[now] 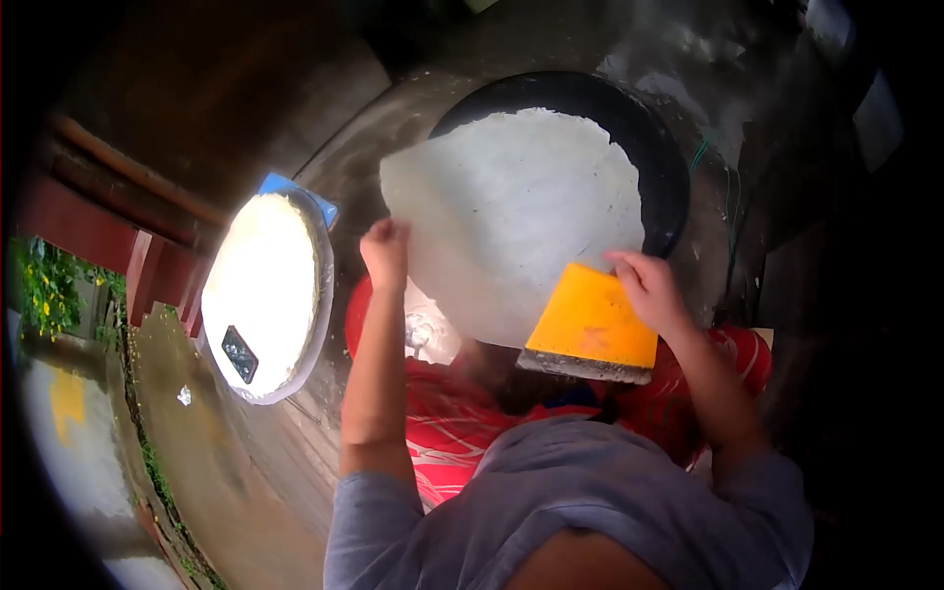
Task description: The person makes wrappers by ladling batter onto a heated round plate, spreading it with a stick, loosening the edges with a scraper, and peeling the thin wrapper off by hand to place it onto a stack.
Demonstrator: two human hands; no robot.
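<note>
A large thin pale round sheet [531, 206] lies over a dark round pan [664, 167], its left edge raised toward my left hand. My left hand [385, 246] is closed on the sheet's left edge, fingers pinched together. My right hand [644, 285] grips the top of a yellow scraper [595, 324], which has a dark, whitish-smeared lower edge. The scraper is tilted in front of the sheet's lower right edge.
To the left stands a round stack of bright white sheets [261, 285] with a small dark rectangular object [239, 354] on it. A blue item [285, 187] shows behind the stack. Below the sheet is a whitish container [428, 329], partly hidden.
</note>
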